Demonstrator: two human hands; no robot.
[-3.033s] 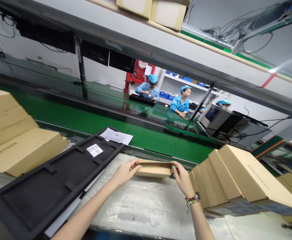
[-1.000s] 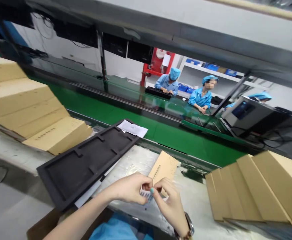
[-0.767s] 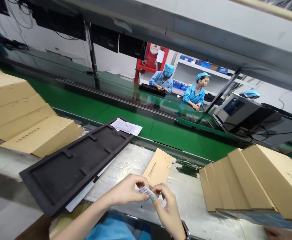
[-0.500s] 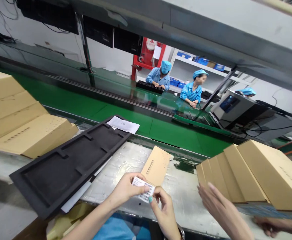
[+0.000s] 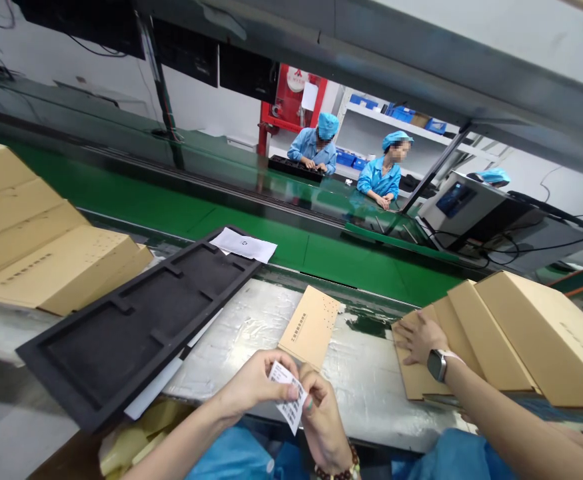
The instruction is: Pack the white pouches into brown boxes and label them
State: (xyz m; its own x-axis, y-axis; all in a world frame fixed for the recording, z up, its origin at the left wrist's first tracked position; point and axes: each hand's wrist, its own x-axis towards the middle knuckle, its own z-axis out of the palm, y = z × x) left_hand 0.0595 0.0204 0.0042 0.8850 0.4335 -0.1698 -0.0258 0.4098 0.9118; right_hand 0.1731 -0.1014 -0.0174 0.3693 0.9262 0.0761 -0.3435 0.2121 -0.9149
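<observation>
The left hand [image 5: 257, 385] pinches a white barcode label [image 5: 285, 379] between thumb and fingers, and the right hand [image 5: 324, 413] has its grip closed at the label's right edge, a bead bracelet [image 5: 340, 471] round that wrist. The label tilts, one corner pointing down, above the near edge of the worktop [image 5: 366, 373]. Just beyond the hands, a small cardboard box [image 5: 316, 320] (dark print runs along its top) lies on the worktop. To its left is a black recessed tray [image 5: 121, 337], a white paper sheet [image 5: 245, 246] across its far end. At right, a co-worker's hand [image 5: 422, 337], smartwatch [image 5: 436, 365] at the wrist, rests spread on leaning cardboard cartons [image 5: 501, 350]. Behind the worktop runs a green conveyor belt [image 5: 331, 259]
</observation>
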